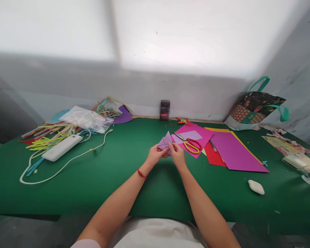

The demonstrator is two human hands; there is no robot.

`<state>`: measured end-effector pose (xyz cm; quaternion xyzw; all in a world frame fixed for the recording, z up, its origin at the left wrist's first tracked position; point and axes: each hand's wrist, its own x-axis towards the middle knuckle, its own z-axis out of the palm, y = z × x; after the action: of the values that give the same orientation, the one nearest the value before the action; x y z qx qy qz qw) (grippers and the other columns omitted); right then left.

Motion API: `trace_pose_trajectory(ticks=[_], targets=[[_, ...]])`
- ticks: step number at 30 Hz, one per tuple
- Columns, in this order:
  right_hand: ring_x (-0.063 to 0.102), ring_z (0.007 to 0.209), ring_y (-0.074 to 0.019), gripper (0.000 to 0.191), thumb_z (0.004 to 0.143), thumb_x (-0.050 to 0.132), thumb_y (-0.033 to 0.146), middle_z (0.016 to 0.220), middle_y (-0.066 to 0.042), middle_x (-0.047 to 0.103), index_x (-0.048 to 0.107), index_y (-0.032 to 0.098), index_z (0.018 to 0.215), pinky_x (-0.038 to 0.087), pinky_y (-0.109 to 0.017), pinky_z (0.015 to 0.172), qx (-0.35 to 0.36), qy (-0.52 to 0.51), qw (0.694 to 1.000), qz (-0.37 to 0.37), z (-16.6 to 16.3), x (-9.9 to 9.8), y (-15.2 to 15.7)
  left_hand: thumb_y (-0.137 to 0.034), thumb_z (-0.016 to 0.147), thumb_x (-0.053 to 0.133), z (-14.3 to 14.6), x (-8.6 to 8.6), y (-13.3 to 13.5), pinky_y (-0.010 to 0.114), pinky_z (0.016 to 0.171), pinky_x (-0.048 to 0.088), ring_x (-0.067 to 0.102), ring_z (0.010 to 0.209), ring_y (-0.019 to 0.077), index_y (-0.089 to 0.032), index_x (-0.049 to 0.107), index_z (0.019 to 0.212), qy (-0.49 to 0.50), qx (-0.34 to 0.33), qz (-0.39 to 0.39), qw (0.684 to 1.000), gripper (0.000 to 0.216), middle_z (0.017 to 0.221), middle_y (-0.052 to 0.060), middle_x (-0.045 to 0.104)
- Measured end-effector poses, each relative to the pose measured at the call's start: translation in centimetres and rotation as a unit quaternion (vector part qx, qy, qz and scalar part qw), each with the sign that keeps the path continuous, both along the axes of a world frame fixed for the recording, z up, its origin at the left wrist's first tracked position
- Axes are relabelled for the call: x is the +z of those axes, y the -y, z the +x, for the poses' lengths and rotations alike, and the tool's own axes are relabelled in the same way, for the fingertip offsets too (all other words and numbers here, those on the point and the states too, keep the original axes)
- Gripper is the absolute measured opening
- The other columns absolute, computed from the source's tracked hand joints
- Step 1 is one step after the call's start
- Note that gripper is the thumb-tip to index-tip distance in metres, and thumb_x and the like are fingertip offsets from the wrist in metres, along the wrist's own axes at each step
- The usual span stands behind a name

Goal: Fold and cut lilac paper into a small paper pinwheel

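A folded piece of light purple paper (165,141) with a pointed top is held up over the green table (113,182). My left hand (155,154) is closed on its left and lower part. At its right edge, the thumb and fingers of my right hand (177,155) pinch the paper. Just right of my hands, scissors (192,144) with red and yellow handles lie on a magenta sheet (196,153) and a lilac piece of paper (196,136). The underside of the folded paper is hidden by my fingers.
Purple sheets (237,151), a red sheet (213,155) and a pen (213,145) lie to the right, near a white case (256,187). A white power bank (62,148) with a cable and paper strips (41,137) are left. A bag (255,110) stands back right.
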<state>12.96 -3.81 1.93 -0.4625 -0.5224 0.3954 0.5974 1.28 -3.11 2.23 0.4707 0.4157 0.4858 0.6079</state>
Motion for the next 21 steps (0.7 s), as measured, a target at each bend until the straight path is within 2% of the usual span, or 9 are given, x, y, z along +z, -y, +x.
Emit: trace_pose_trajectory(ticks=[3, 7, 10, 13, 16, 21], targets=[[0.05, 0.061, -0.0149, 0.032, 0.072, 0.056, 0.049, 0.062, 0.0, 0.056, 0.057, 0.017, 0.067, 0.039, -0.026, 0.058, 0.013, 0.019, 1.0, -0.009, 0.7, 0.0, -0.3, -0.032, 0.058, 0.078, 0.1, 0.1, 0.1, 0.029, 0.06, 0.055, 0.068, 0.062, 0.0193, -0.012, 0.059, 0.087, -0.002, 0.005, 0.007, 1.0, 0.04, 0.069, 0.003, 0.069], [0.044, 0.054, -0.0129, 0.035, 0.069, 0.058, 0.051, 0.054, 0.002, 0.049, 0.053, 0.018, 0.058, 0.034, -0.025, 0.052, -0.005, 0.053, 0.998, -0.023, 1.4, 0.2, -0.5, -0.035, 0.063, 0.074, 0.3, 0.2, 0.2, 0.03, 0.06, 0.055, 0.067, 0.058, 0.0188, -0.013, 0.056, 0.084, -0.011, -0.016, 0.002, 1.0, 0.035, 0.063, 0.002, 0.068], [0.038, 0.048, -0.0112, 0.039, 0.067, 0.057, 0.056, 0.051, 0.004, 0.045, 0.051, 0.019, 0.057, 0.031, -0.025, 0.047, 0.006, 0.034, 0.999, -0.04, 1.4, 0.4, -0.5, -0.045, 0.071, 0.065, 0.2, 0.4, 0.1, 0.032, 0.06, 0.055, 0.066, 0.055, 0.0191, -0.014, 0.054, 0.08, -0.007, -0.043, -0.01, 0.999, 0.034, 0.06, 0.004, 0.068], [0.035, 0.044, -0.01, 0.04, 0.066, 0.057, 0.059, 0.05, 0.004, 0.043, 0.051, 0.019, 0.06, 0.028, -0.024, 0.041, 0.024, 0.01, 0.998, -0.05, 1.1, 0.7, -0.3, -0.046, 0.07, 0.065, 0.0, 0.5, 0.0, 0.031, 0.06, 0.054, 0.066, 0.057, 0.019, -0.014, 0.054, 0.08, -0.003, -0.053, -0.002, 0.999, 0.036, 0.062, 0.005, 0.068], [0.034, 0.041, -0.0098, 0.042, 0.067, 0.056, 0.061, 0.048, 0.005, 0.042, 0.05, 0.02, 0.062, 0.026, -0.024, 0.037, 0.026, 0.003, 0.998, -0.054, 0.8, 0.7, -0.2, -0.043, 0.066, 0.069, -0.1, 0.5, 0.0, 0.029, 0.06, 0.053, 0.066, 0.058, 0.0178, -0.014, 0.055, 0.083, -0.005, -0.041, 0.017, 0.999, 0.036, 0.063, 0.003, 0.068], [0.036, 0.04, -0.0101, 0.042, 0.069, 0.055, 0.061, 0.049, 0.004, 0.043, 0.053, 0.019, 0.067, 0.028, -0.024, 0.035, 0.023, 0.008, 0.999, -0.046, 0.6, 0.7, -0.2, -0.048, 0.066, 0.068, -0.1, 0.4, 0.1, 0.025, 0.054, 0.05, 0.065, 0.058, 0.0164, -0.013, 0.057, 0.082, -0.009, -0.008, 0.038, 0.999, 0.04, 0.065, 0.003, 0.067]])
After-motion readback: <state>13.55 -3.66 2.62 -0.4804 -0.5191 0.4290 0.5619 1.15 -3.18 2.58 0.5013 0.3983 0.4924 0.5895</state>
